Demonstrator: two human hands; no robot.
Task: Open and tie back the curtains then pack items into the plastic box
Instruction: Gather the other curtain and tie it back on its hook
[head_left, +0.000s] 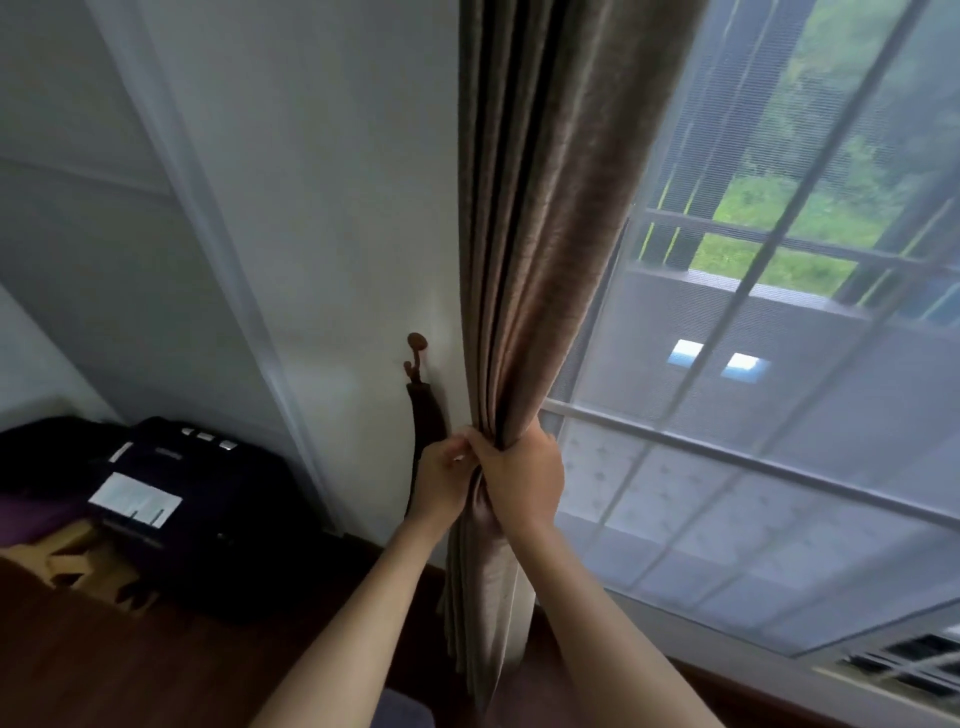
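Right hand (519, 480) clenched around gathered curtain (540, 234), frame centre; left hand (441, 486) pinches its edge. Risk: folds slip loose before tieback (423, 415) on hook (417, 345) wraps round.

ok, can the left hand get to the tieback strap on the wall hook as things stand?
Probably yes. The left hand is right beside the tieback strap hanging from the hook, nothing between them. It would have to let go of the curtain, which the right hand also grips.

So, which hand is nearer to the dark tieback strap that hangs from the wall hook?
Left. The left hand is right beside the tieback strap, at its lower part. The right hand grips the gathered curtain, farther toward the window.
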